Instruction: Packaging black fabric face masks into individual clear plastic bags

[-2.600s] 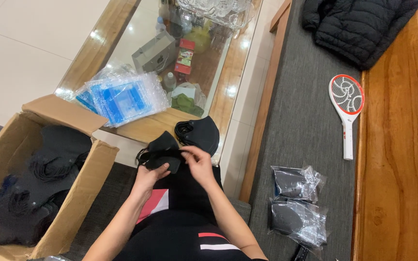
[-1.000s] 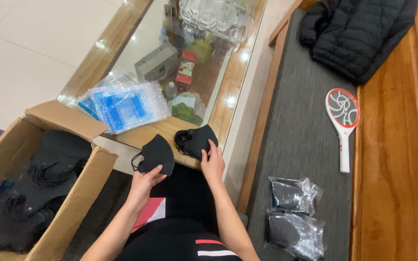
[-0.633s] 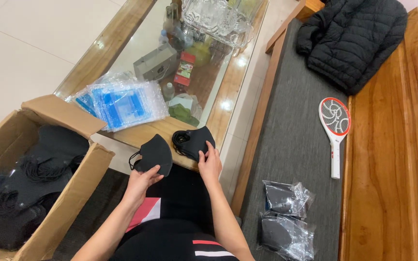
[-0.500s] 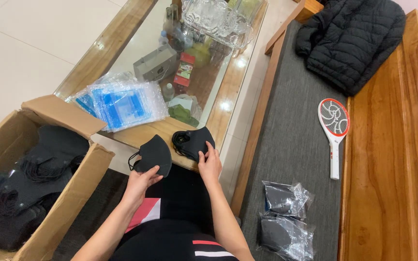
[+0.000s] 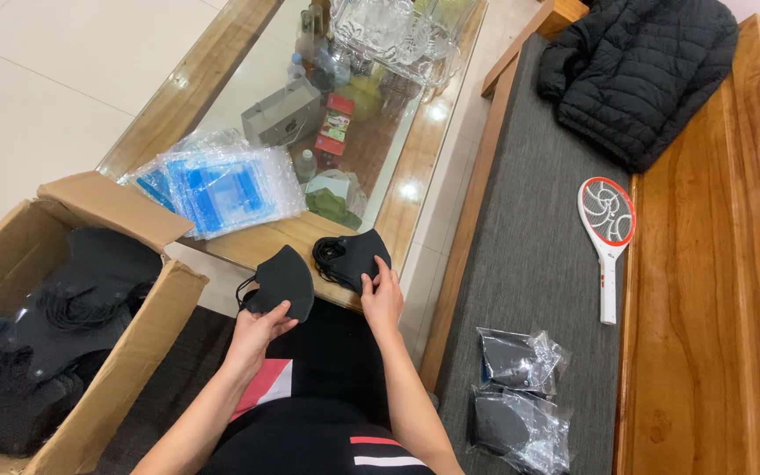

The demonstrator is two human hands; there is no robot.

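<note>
Holding one black mask [image 5: 281, 281] in left hand [image 5: 257, 327], right hand [image 5: 383, 295] fingertips resting on mask stack [image 5: 351, 259] (blue-printed clear packets [image 5: 222, 186] behind, on table [image 5: 257, 242]).

Bystanders around a wood-framed glass coffee table and a long bench

An open brown cardboard box [image 5: 90, 290] is sitting at the lower left, holding a heap of dark fabric pieces with cords, while a stack of clear plastic packets with blue inserts [image 5: 217, 186] is lying on the wood-framed glass coffee table [image 5: 415, 167], whose lower shelf is showing a grey carton, a red box and small bottles. A black quilted puffer jacket [image 5: 639, 75] is lying crumpled at the far end of the grey-cushioned wooden bench [image 5: 705, 290]; a white and orange racket-shaped electric swatter [image 5: 607, 233] is resting nearer, and two clear bags of dark items [image 5: 521, 396] are lying nearest, one just beside the other.
</note>
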